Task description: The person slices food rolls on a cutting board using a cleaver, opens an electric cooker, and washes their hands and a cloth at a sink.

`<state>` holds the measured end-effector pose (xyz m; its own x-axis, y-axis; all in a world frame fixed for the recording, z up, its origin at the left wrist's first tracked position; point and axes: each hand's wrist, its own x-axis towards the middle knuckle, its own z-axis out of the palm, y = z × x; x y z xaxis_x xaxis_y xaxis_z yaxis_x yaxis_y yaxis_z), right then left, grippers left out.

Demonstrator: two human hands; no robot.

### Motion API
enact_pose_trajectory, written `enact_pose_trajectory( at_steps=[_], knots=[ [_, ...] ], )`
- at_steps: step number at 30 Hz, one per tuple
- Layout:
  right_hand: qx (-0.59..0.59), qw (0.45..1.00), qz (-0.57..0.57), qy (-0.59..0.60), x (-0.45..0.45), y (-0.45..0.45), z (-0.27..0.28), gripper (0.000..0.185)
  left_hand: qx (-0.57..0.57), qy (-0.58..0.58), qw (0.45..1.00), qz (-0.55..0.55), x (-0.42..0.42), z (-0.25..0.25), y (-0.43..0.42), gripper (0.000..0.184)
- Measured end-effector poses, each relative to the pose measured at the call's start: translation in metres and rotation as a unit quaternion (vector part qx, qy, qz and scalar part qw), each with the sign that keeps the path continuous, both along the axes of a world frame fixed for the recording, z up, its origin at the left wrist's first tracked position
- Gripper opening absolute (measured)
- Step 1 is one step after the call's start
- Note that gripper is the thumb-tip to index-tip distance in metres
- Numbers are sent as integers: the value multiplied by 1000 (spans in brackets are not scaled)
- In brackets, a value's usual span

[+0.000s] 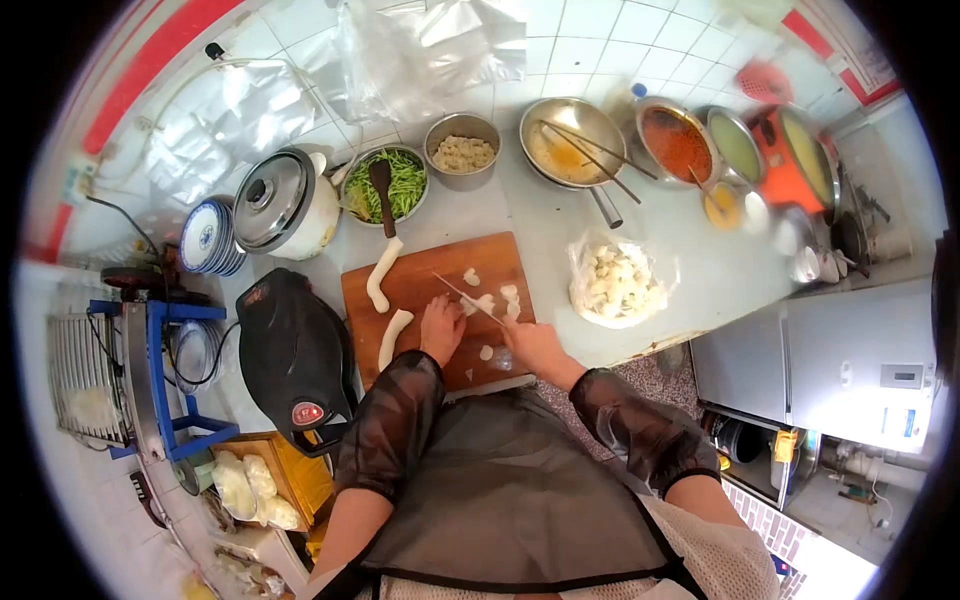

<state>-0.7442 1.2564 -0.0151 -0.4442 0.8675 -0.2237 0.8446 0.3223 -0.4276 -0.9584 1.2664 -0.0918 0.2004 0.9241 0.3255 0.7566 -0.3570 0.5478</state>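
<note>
One long, curved white stick (394, 338) is parked on the brown wooden board (435, 264), left of the nearer left hand (441, 328), long axis running away from the body; thin-bladed knife (470, 300) is gripped by the right hand (533, 345), left grip can't be told.

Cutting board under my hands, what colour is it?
The cutting board is reddish-brown, as the head view shows.
</note>
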Motion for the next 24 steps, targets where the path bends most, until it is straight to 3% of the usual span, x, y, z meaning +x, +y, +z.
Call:
enact_pose_trajectory(
  at_steps=[4,6,9,10,13,15,20,24],
  knots=[
    [-29,999,-3,-16,-39,18,-23,12,-10,-19,1000,6,-2,-11,1,20],
    [104,988,5,111,-60,36,-55,19,-13,-17,1000,12,1,-9,-6,18],
    [154,977,1,149,-60,41,-50,18,-17,-39,999,10,-4,-2,-2,16],
    [36,999,-16,31,-41,36,-40,16,-14,-44,999,7,-1,-4,1,15],
    [1,1000,22,20,-13,8,7,15,-9,-41,999,15,0,-7,-2,14],
    [-1,1000,30,-1,-24,7,-1,11,-2,-35,999,26,4,-6,-4,12],
    [130,988,28,78,-66,37,-54,12,10,-19,999,30,4,-5,-8,13],
    [64,997,2,48,-28,22,-25,11,11,-45,999,19,3,-3,-10,9]
  ],
)
